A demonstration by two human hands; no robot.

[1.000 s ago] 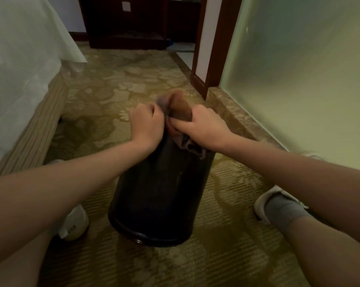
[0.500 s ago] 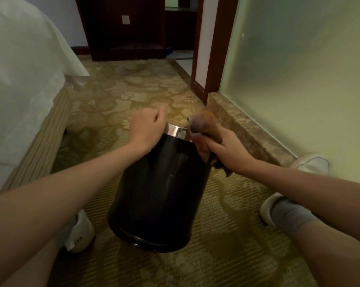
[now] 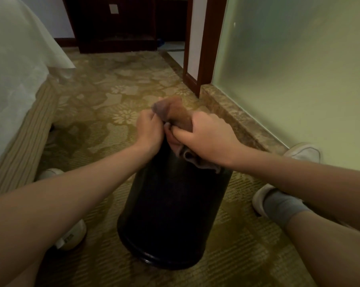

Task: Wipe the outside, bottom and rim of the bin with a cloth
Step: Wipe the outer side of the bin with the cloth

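A black round bin (image 3: pixel 170 208) stands on the carpet, tilted away from me, its base nearest me. A brown and grey cloth (image 3: pixel 175 114) is bunched over the bin's far top edge and hides the rim. My left hand (image 3: pixel 150 129) is closed at the top left of the bin, pinching the cloth's left end. My right hand (image 3: pixel 206 137) grips the cloth on the right side of the top, with a fold hanging below it over the bin's wall.
A bed with a white cover (image 3: pixel 15 83) and striped base runs along the left. A marble sill (image 3: pixel 237 119) and frosted glass wall (image 3: pixel 299 75) are on the right. My white shoes (image 3: pixel 71 237) (image 3: pixel 264 195) flank the bin. Patterned carpet (image 3: pixel 112 94) stretches ahead to a dark cabinet (image 3: pixel 117 23).
Half a second ago my right hand held the cloth at the bin's right rim, with the metal rim showing. Now the cloth is back over the top centre and both hands meet on it.
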